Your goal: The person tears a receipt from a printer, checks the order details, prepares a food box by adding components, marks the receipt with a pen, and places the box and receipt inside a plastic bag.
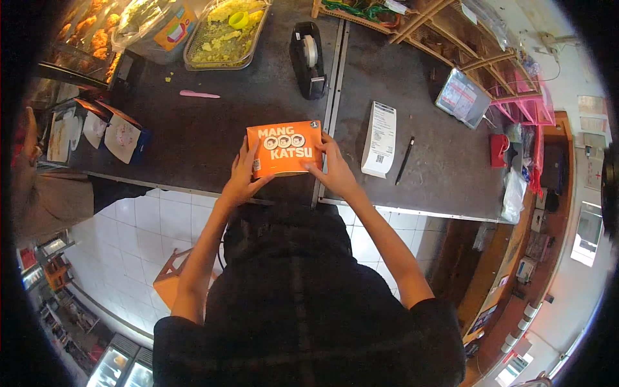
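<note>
An orange printed cardboard food box (285, 162), its lid closed, is held level between both hands at the near edge of the dark counter (217, 126). My left hand (243, 176) grips its left side, thumb at the near edge. Around the right side my right hand (337, 169) is closed, its thumb on the near right corner. Right of the box lie a long printed receipt (379, 140) and a black pen (405, 161). A black tape dispenser (309, 60) stands beyond the box, and a pink pen (199, 94) lies to the far left.
A metal tray of yellow food (225, 36) and a plastic tub (162, 36) stand at the back left. Open cartons (121, 138) are on the left, near a co-worker's sleeve (58, 200). A tablet (463, 98) leans by the right rack; a red tape dispenser (499, 150) is nearby.
</note>
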